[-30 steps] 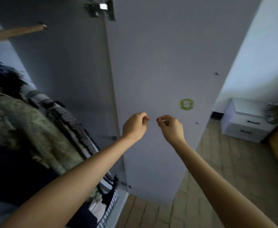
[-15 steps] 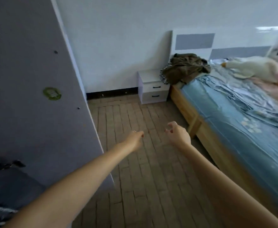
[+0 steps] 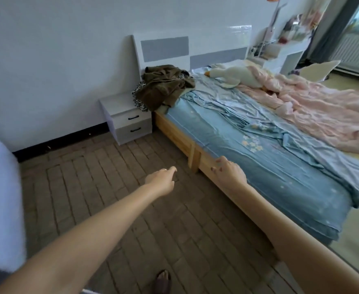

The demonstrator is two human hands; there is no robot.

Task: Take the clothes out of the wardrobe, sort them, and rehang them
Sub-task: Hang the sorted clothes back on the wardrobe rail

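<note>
No text, label, brand, number or sign can be read anywhere in the head view. The blue cotton bedsheet [image 3: 257,145] at 3 o'clock carries only small printed pale stars, no lettering. The bright items on the white shelf unit [image 3: 280,49] at 1 o'clock are too blurred to tell whether any of them bears writing.

Floor [image 3: 110,187] open ahead; bed [image 3: 259,155] blocks right; wardrobe door [image 3: 0,198], apparently, left.
</note>
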